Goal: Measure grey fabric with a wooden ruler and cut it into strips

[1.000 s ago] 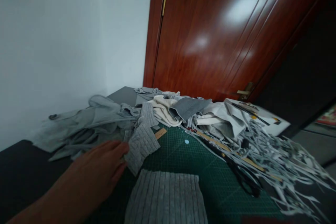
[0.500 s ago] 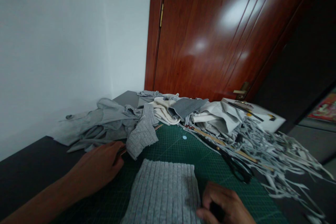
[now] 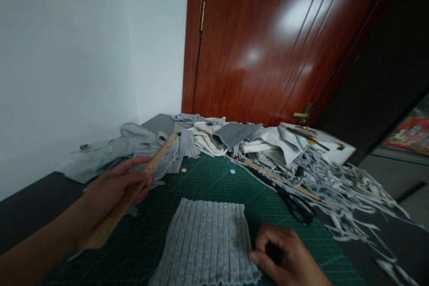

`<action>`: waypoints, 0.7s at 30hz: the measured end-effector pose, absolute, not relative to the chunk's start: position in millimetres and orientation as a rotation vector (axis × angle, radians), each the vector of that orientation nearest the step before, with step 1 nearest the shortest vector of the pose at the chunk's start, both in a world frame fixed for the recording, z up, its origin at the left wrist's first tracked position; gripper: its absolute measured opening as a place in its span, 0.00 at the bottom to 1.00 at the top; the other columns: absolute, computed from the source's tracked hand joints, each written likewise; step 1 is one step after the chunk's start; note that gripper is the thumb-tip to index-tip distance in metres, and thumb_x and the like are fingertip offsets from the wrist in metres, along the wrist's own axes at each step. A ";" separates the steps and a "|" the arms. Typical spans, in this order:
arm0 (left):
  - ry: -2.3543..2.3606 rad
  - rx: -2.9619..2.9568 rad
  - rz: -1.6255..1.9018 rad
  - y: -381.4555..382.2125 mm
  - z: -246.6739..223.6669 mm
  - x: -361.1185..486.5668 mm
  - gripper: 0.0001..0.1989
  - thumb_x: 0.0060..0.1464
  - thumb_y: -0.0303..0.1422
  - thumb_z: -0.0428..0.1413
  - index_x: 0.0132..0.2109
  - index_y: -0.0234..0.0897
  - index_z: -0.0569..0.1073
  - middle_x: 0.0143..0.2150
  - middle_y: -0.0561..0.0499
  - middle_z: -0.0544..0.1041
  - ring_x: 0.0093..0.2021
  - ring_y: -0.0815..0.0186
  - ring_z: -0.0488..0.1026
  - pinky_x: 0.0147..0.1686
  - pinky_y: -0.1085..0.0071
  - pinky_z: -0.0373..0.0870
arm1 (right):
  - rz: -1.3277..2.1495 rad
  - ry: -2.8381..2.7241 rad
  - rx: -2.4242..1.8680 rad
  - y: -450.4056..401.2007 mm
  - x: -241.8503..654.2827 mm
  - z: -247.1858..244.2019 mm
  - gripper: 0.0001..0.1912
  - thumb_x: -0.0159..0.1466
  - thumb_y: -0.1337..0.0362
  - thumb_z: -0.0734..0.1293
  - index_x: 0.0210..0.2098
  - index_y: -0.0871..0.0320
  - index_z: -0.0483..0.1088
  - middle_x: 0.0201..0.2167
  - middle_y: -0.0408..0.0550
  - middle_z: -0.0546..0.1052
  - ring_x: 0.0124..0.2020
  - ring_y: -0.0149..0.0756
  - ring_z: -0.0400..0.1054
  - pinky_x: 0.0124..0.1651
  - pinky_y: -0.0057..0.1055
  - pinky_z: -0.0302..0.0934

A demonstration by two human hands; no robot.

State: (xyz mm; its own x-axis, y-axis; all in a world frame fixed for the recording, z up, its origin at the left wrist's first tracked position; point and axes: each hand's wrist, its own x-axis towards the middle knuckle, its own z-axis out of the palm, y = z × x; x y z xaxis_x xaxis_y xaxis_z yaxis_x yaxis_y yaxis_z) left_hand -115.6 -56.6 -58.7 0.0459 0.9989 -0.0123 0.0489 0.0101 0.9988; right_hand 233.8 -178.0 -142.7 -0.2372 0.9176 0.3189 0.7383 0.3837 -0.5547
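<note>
My left hand [image 3: 117,187] is closed around a flat wooden ruler [image 3: 112,223], raised at a slant on the left side of the green cutting mat [image 3: 208,178]. A piece of light grey ribbed knit fabric [image 3: 208,241] lies flat on the mat in front of me. At its right edge, my right hand [image 3: 283,252] rests with curled fingers, thumb and forefinger closed at the fabric's border. Black-handled scissors [image 3: 298,205] lie to the right, beyond that hand.
Grey garments [image 3: 100,156] are heaped at the left by the wall. Folded grey and cream cloths [image 3: 234,136] line the back. A tangle of cut strips [image 3: 338,192] spreads over the right side, next to another wooden strip [image 3: 301,191]. A red-brown door [image 3: 254,53] stands behind.
My left hand has lifted the ruler into view from among the left-hand cloth. The ribbed scrap beside it has shifted back, uncovering a pink dot. My right hand stays at the fabric's edge.
</note>
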 end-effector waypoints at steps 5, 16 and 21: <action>1.235 1.233 0.989 -84.7 -48.4 -101.9 0.33 0.60 0.44 0.59 0.69 0.46 0.59 0.32 0.60 0.77 0.28 0.68 0.74 0.26 0.76 0.69 | 0.440 -2.050 -1.472 -180.3 232.5 -130.6 0.13 0.68 0.57 0.68 0.29 0.56 0.70 0.24 0.44 0.76 0.27 0.34 0.71 0.30 0.27 0.61; 1.015 1.546 0.838 -99.7 -95.7 -17.2 0.32 0.59 0.46 0.53 0.65 0.37 0.60 0.33 0.54 0.76 0.30 0.63 0.68 0.29 0.70 0.64 | 0.687 -2.034 -1.647 -169.7 224.6 -119.2 0.07 0.64 0.62 0.71 0.31 0.57 0.72 0.27 0.44 0.74 0.29 0.35 0.66 0.31 0.30 0.56; 1.020 1.582 0.831 -100.2 -121.4 15.3 0.25 0.59 0.39 0.51 0.61 0.37 0.66 0.34 0.51 0.77 0.29 0.63 0.69 0.28 0.70 0.63 | 0.766 -1.954 -1.673 -166.2 224.6 -121.1 0.06 0.62 0.64 0.72 0.30 0.56 0.71 0.26 0.43 0.74 0.28 0.33 0.65 0.30 0.30 0.54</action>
